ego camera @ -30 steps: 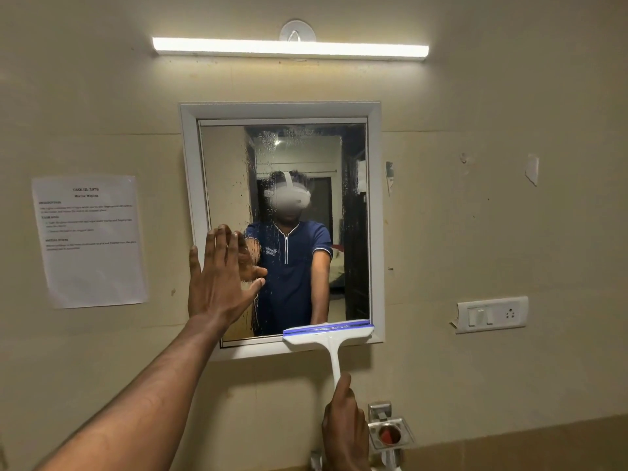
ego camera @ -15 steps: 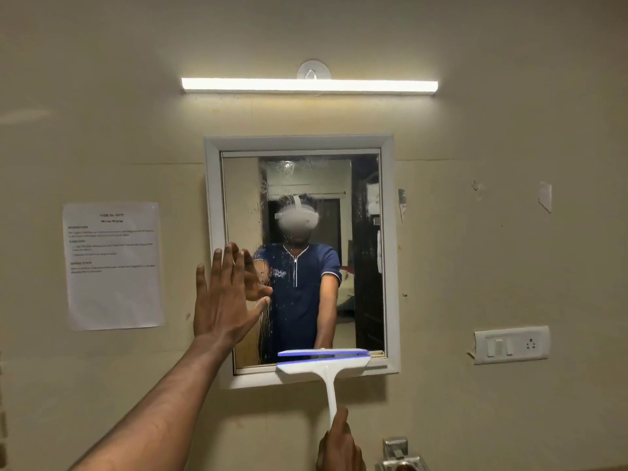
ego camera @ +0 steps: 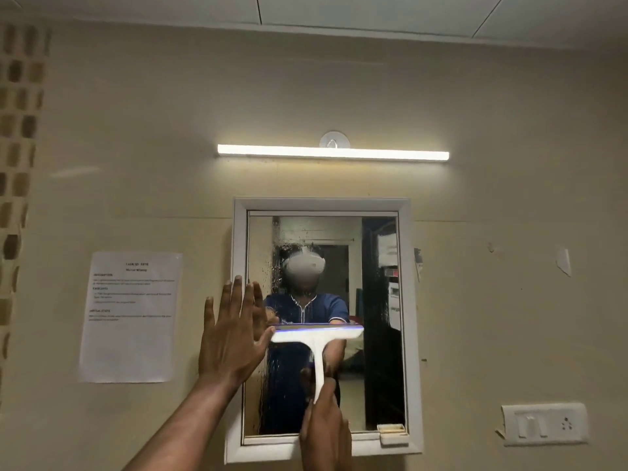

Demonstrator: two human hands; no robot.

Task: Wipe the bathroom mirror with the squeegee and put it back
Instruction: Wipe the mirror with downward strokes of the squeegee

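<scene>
A white-framed bathroom mirror (ego camera: 406, 300) hangs on the beige wall, its left part streaked with water drops. The white squeegee (ego camera: 317, 338) with a blue blade edge rests against the glass at mid height, blade level. My right hand (ego camera: 326, 433) grips its handle from below. Fingers spread, my left hand (ego camera: 232, 338) lies flat against the mirror's left frame edge, and its thumb touches the blade's left end.
A lit tube light (ego camera: 333, 154) is mounted above the mirror. A printed paper sheet (ego camera: 131, 316) is stuck to the wall at left. A white switch and socket plate (ego camera: 543, 424) sits at lower right. A small white clip (ego camera: 392, 435) sits at the mirror's bottom right corner.
My right hand has carried the squeegee up from the mirror's bottom edge to mid height and slightly left. My view has tilted upward. My left hand stays on the frame.
</scene>
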